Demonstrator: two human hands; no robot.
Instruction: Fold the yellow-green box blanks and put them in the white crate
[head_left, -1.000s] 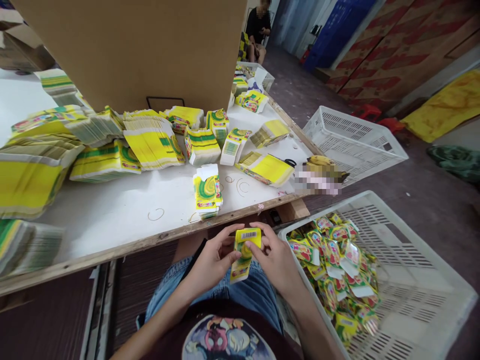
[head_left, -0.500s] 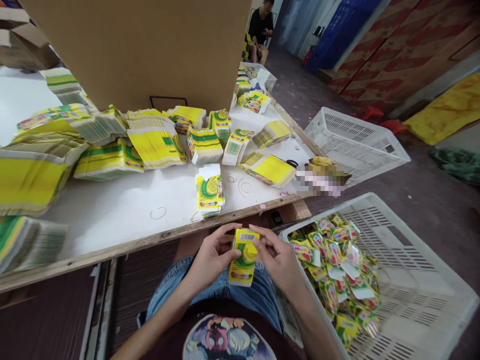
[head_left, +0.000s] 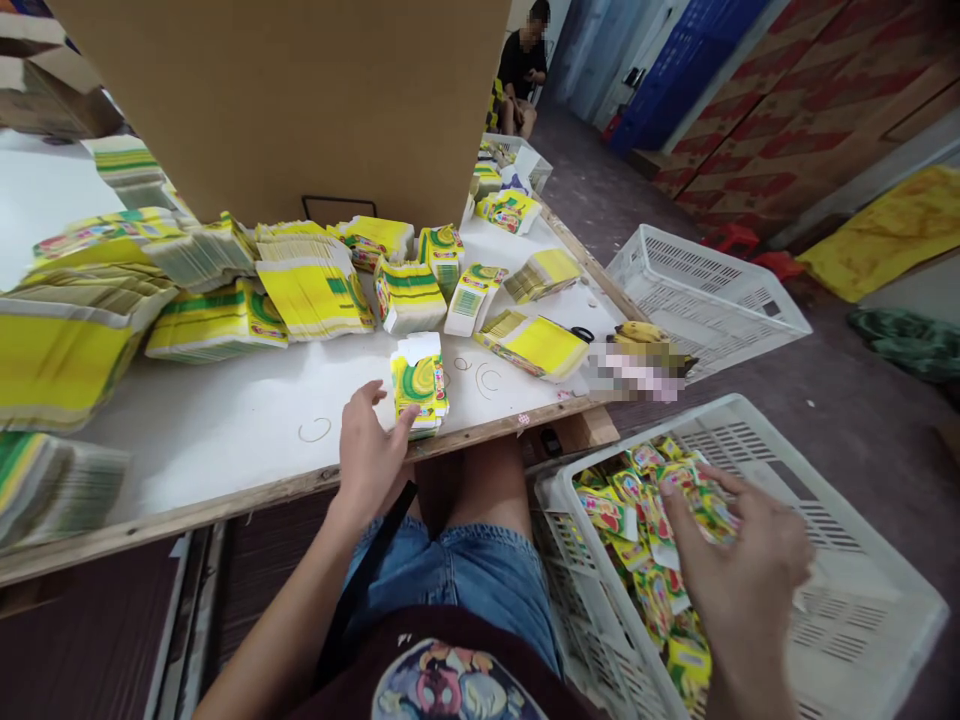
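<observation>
My left hand is at the table's front edge, thumb and fingers spread around the near left side of a small stack of flat yellow-green cartons. Its thumb overlaps the stack's lower edge; whether it presses on it I cannot tell. Over the white plastic crate at my right, my right hand hangs with thumb and fingers apart and nothing visible in them. Below it, a heap of small yellow cartons fills the crate's left part, partly hidden by this hand.
Bundles of flat cartons line the table before a large cardboard box. Bananas lie at the table's right corner, near another white crate. Further back, a person sits.
The yellow carton held in both hands has left them. My left hand has moved up and left to the stack; my right hand has swung right over the crate and opened.
</observation>
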